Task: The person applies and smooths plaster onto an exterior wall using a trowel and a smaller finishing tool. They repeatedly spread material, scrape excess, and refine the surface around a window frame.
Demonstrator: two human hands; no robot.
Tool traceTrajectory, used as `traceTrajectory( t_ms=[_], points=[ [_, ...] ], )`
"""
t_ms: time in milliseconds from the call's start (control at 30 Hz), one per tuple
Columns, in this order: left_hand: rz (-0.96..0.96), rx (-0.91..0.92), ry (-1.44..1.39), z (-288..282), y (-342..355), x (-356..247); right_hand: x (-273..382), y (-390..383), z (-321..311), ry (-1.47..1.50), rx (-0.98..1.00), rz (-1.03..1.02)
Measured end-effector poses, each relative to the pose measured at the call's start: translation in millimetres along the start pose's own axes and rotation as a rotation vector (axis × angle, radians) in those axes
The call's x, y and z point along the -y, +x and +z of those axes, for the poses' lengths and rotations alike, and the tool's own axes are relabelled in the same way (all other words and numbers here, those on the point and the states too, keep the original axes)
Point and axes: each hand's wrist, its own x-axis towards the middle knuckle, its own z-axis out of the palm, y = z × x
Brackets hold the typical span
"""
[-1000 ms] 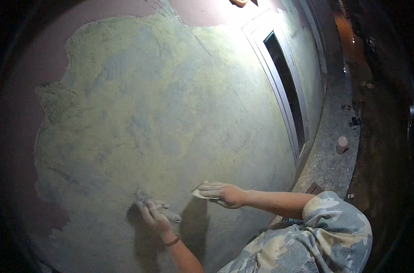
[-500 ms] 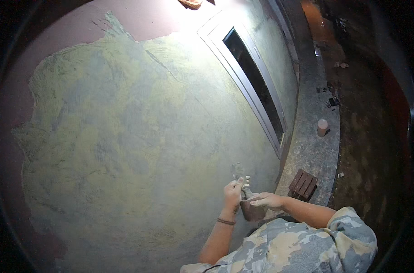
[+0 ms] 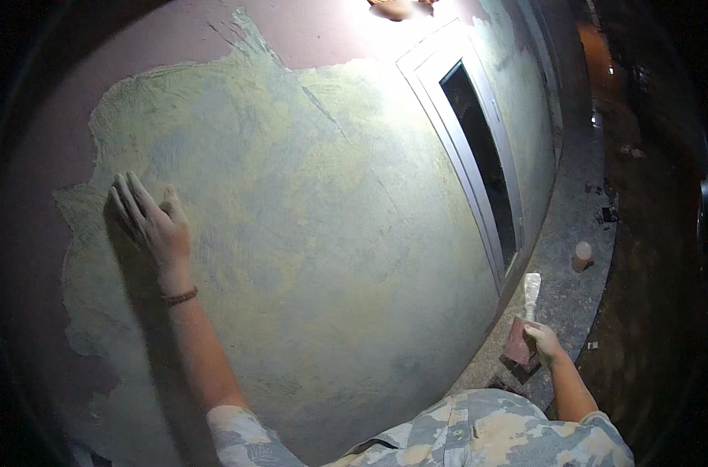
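My left hand [image 3: 153, 226] is stretched out to the left with fingers extended, dusted in pale powder. It lies at or just off the patchy grey-green plastered wall [image 3: 276, 233], near the ragged edge of the coating; whether it touches, I cannot tell. On the right, my right hand [image 3: 545, 342] grips a reddish-brown container [image 3: 517, 342] by its rim, thumb on top. A putty knife [image 3: 532, 292] sticks up from this container, blade upward. The lower end of its handle is hidden, and so is whatever else the container holds.
A white-framed narrow window [image 3: 478, 148] sits in the wall. Along its foot runs a stained ledge [image 3: 556, 233] with a pinkish cup [image 3: 582, 255] and small dark scraps. A brown slatted stool [image 3: 517, 372] stands partly hidden behind the container. A bright lamp [image 3: 400, 9] glares above.
My left hand has let go of the putty knife, which now stands in the container, and has swung left to the wall. My right hand has moved right with the container. The view has shifted.
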Motion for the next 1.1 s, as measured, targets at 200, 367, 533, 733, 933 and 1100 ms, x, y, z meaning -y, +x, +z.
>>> traceTrajectory(
  t_ms=[200,367,533,733,933,1100],
  points=[
    [0.005,0.035,0.204,4.5,53.5,-42.5,-25.5,21.8,-26.6,0.021,-0.090,-0.131],
    [0.291,0.492,0.159,11.8,18.4,-208.1,-38.2,36.4,-23.2,0.038,-0.208,-0.029],
    [0.741,0.603,-0.214,78.8,-75.4,-364.7,-49.7,36.0,-27.3,0.046,-0.220,-0.062],
    [1.066,1.597,-0.793,44.3,-234.2,-474.6,-85.7,-17.7,-72.3,0.009,-0.495,-0.128],
    [0.572,0.609,-0.391,81.1,-33.6,-352.3,-118.6,-67.4,-122.9,0.093,-0.673,0.105],
    [0.126,0.344,0.252,109.1,115.4,-234.7,-120.9,-46.9,-129.1,0.188,-0.626,0.012]
  ],
)
